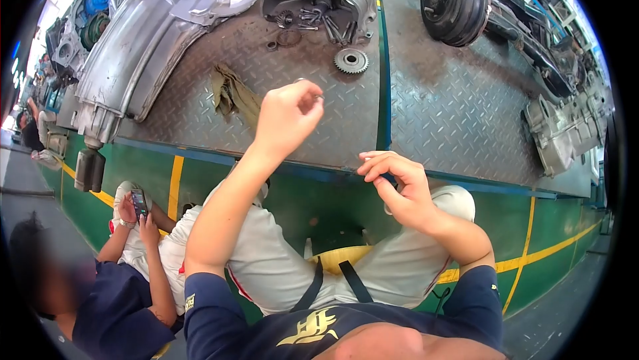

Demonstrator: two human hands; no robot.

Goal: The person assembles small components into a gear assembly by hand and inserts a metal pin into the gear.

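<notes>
My left hand (287, 115) is raised over the front of the metal-topped bench. Its fingers curl in toward the thumb, and whatever may be between them is too small to make out. Beside it lies a crumpled olive cloth (234, 94). My right hand (401, 185) hovers at the bench's front edge, fingers loosely bent and nothing visible in them. Farther back, a toothed gear (351, 60) lies flat. Behind that gear, several bolts (333, 28), a small gear (284, 18) and a thin ring (289, 39) lie by an open metal housing (359, 0).
A large gearbox casing (133, 60) fills the bench's left side. To the right stand a brake drum (454, 2) and another metal casing (566, 130). A seated person at lower left holds a phone (139, 203). Yellow lines (176, 187) mark the green floor.
</notes>
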